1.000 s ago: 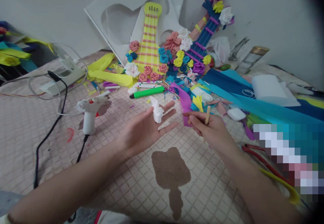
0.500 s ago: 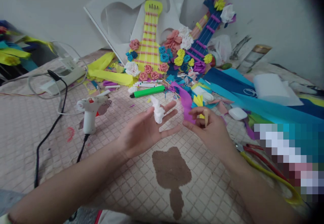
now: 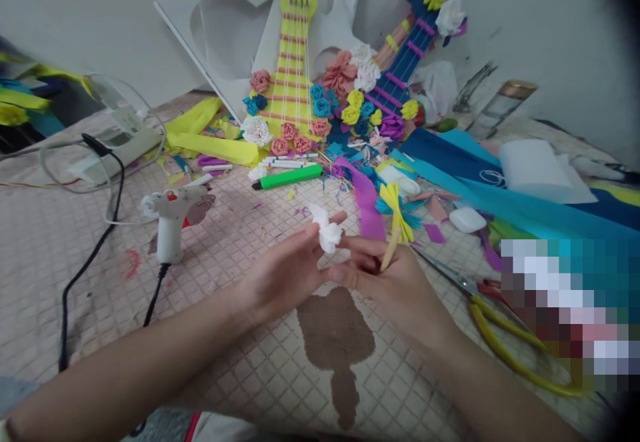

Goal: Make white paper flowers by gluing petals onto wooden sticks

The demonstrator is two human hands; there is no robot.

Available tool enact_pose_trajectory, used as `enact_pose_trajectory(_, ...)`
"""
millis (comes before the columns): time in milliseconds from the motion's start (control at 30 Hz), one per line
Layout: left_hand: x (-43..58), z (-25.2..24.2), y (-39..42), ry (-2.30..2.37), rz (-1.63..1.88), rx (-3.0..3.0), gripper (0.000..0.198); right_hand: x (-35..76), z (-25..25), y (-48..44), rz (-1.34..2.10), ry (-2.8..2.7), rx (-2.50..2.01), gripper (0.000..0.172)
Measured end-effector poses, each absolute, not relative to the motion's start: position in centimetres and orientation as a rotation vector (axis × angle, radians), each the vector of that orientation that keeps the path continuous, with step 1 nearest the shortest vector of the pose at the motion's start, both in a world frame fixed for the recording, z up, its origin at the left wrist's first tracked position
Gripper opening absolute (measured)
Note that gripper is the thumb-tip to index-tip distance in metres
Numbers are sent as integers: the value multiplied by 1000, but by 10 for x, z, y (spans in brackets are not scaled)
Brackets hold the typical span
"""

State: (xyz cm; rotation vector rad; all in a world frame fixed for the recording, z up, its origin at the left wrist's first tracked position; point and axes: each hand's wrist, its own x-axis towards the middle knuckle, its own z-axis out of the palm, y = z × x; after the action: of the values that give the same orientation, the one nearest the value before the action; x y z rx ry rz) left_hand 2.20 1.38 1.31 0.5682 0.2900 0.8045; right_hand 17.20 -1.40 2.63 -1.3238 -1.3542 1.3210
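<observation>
A small white paper flower [image 3: 330, 237] is pinched between the thumb and fingers of my left hand [image 3: 293, 262], above the quilted table cover. My right hand [image 3: 387, 279] is beside it, its fingertips close to the flower's lower side; whether they touch it I cannot tell. A short tan stick [image 3: 391, 249], apparently wooden, pokes up from between the curled fingers of my right hand. Behind that hand lie a purple paper strip [image 3: 370, 202] and a yellow pleated paper bow [image 3: 397, 210]. Below both hands is a brown guitar-shaped patch [image 3: 337, 335] on the cover.
A white glue gun [image 3: 170, 222] with a black cord stands at left. Yellow-handled scissors [image 3: 480, 315] lie at right. A green marker [image 3: 290, 177], paper scraps and flower-trimmed yellow [image 3: 295, 62] and blue [image 3: 407, 69] paper guitars are at the back.
My right hand has moved left to the flower, with the stick still in it. My left hand's spread fingers have drawn together and the flower has turned. The view has shifted slightly.
</observation>
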Motion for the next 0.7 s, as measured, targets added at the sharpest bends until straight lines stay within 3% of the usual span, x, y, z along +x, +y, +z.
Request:
enact_pose_trajectory(100,24,12,12,260,775,561,22,166,27,-14,1452,-1257,-1310,11)
enact_pose_trajectory(267,27,10,10,255,762,586,21,158,24,-13,1481,-1097,-1260,20)
enact_pose_trajectory(433,25,8,11,350,827,554,19,164,22,-10,1444,-1079,-1250,12)
enact_pose_trajectory(567,23,10,14,354,856,486,15,187,20,3,1274,-989,-1315,18)
enact_pose_trajectory(700,22,13,14,367,856,453,17,226,28,21,942,-829,-1276,7)
